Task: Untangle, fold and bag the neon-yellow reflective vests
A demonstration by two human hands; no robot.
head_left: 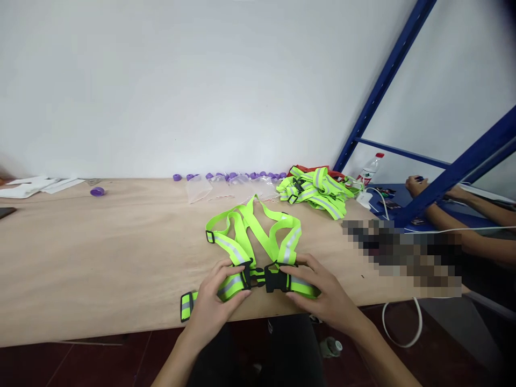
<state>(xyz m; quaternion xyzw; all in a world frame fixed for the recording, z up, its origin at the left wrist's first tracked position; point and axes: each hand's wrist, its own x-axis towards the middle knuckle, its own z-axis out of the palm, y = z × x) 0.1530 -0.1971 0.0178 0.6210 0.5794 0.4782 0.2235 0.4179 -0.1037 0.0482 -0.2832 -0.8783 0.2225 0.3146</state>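
Observation:
A neon-yellow reflective vest (260, 228) made of straps with grey stripes lies spread on the table in front of me. My left hand (215, 295) pinches the pronged half of its black buckle (256, 277) at the strap end. Fingers of my right hand (320, 290) grip the socket half (277, 278). The two halves face each other close together, with the prongs still showing between them. A black slider (186, 307) on the belt strap sticks out left of my left hand.
More neon straps (316, 191) are heaped at the back right, near a red-capped bottle (370, 169). Purple rolls (231, 176) and clear plastic bags (199, 189) line the wall. A blue metal frame (382, 80) stands right, with another person's arms (451, 226) beyond it.

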